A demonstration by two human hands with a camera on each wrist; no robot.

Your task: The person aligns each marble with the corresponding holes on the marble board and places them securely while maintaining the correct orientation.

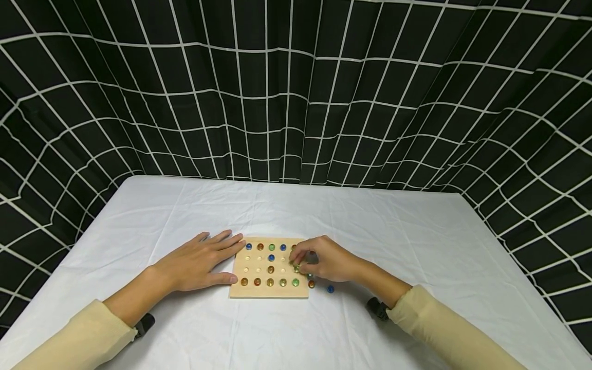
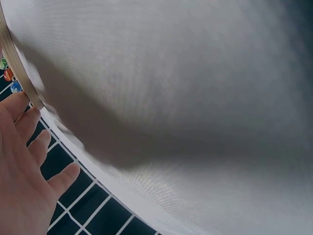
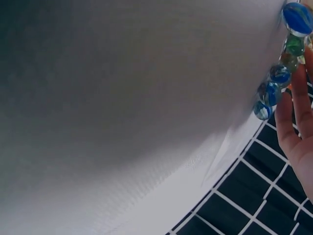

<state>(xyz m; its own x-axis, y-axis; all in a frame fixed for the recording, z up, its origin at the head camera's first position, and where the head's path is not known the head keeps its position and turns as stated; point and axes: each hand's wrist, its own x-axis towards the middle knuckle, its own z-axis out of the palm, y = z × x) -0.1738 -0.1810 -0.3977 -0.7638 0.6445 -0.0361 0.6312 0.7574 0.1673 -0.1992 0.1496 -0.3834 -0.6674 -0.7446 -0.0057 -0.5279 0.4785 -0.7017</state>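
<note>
A pale wooden board (image 1: 269, 293) with rows of round hollows lies on the white cloth. Glass marbles fill its top and bottom rows, and a blue marble (image 1: 271, 258) and an amber marble (image 1: 271, 269) stand in the middle column. My left hand (image 1: 199, 261) lies spread at the board's left edge, its fingertips and thumb touching it. Over the right side, my right hand (image 1: 326, 261) pinches a greenish marble (image 1: 297, 269) between thumb and fingers at the last column. Those fingers hide part of that column.
Right of the board, loose marbles lie on the cloth, among them an orange-brown marble (image 1: 312, 283) and a blue marble (image 1: 330, 289). In the right wrist view, several marbles, including a large-looking blue one (image 3: 297, 18), appear beside the fingers. A black gridded curtain (image 1: 287, 103) surrounds the table.
</note>
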